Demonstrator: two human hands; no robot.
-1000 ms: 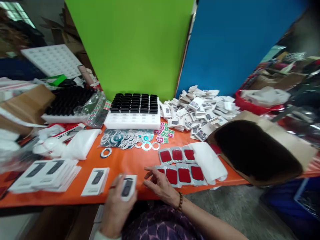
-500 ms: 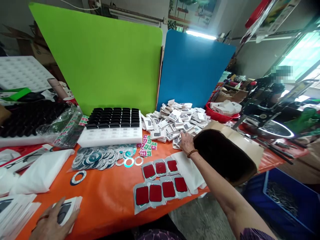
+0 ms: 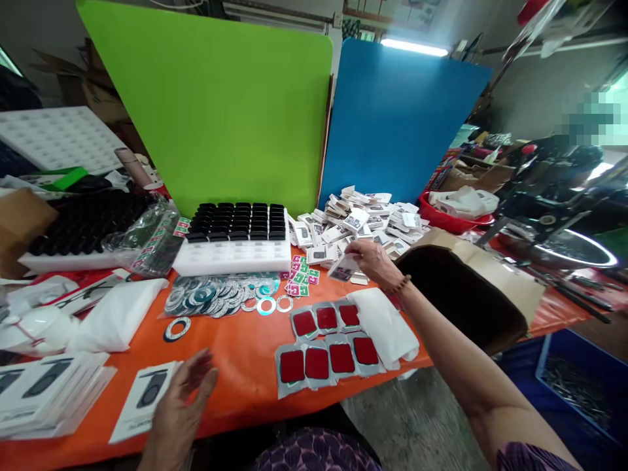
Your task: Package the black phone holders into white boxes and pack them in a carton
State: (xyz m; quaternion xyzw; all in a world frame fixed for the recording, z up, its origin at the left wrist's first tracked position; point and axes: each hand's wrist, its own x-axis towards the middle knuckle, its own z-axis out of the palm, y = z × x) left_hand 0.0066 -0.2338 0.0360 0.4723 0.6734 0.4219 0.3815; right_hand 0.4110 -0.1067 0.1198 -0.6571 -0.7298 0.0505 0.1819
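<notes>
your hands work apart over the orange counter [image 3: 235, 356], one low at the near edge, one reaching out to the packets.

your left hand [image 3: 179, 409] hovers palm-down with loose, spread fingers, its grip empty, over a flat white card [image 3: 142, 400] printed with a dark oval, beside a stack of the same cards [image 3: 44, 392]. further right lie glossy red pads [image 3: 326, 343] in grey sleeves. your right arm stretches forward, beaded wrist bent, and your right hand [image 3: 375, 260] pinches a small thin white packet [image 3: 345, 267] just above the counter, at the near edge of the heap of packets [image 3: 366, 219].
</notes>
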